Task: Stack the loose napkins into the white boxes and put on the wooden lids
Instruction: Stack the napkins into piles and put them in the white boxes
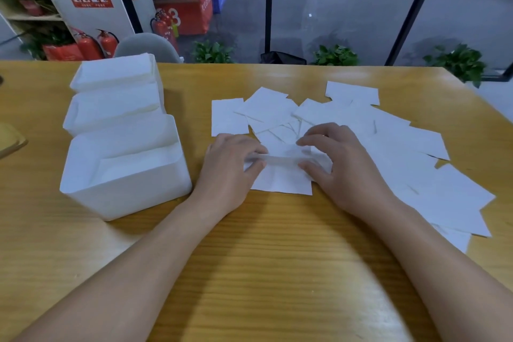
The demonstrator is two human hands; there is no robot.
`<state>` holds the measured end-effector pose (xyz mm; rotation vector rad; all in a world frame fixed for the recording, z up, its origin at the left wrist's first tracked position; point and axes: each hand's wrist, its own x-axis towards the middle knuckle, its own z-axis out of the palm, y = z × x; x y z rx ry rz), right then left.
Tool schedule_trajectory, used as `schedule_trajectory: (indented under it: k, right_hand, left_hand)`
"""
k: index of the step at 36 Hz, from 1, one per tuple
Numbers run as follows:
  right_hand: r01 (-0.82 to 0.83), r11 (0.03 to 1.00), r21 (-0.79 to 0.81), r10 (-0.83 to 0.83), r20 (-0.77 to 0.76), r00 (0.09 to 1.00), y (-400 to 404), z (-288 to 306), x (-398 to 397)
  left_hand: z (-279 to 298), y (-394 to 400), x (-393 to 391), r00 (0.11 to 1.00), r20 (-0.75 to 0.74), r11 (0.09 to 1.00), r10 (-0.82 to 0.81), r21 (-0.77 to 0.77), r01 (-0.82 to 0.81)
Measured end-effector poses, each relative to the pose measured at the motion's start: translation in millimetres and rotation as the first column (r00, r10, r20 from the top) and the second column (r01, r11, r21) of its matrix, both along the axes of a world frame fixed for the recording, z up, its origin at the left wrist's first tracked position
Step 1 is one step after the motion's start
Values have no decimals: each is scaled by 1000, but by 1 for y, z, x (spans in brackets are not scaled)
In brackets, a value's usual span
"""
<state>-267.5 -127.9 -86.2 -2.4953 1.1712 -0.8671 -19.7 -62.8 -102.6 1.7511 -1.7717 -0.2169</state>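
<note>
Three white boxes stand in a row on the left of the wooden table: the nearest box (122, 189), a middle box (111, 116) and a far box (116, 75), all without lids. Several loose white napkins (410, 147) lie scattered across the table's middle and right. My left hand (230, 169) and my right hand (341, 164) each pinch one end of a small stack of napkins (280, 159), lifted slightly above a flat napkin (280, 183). The stack is blurred.
A wooden lid's edge (11, 141) shows at the far left of the table. Behind the table stand a grey chair back (147, 47), fire extinguishers (97, 44) and potted plants (336, 55). Bare tabletop (277, 258) lies between my forearms.
</note>
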Motion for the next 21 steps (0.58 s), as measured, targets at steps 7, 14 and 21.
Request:
schedule_trajectory:
  k: [7,14,21]
  right_hand:
    - [22,995,-98,-16,56,998,-5,-3,13]
    - [-20,999,-48,29,190,981,17,16,5]
    - [-152,950,274,41,372,927,27,32,-3]
  left_hand:
    - [6,-1,-1,993,-119,995,16,-96,-28]
    - [27,16,-3,976,-204,983,-76,-179,40]
    - [51,30,-4,899,-386,978,-206,-60,199]
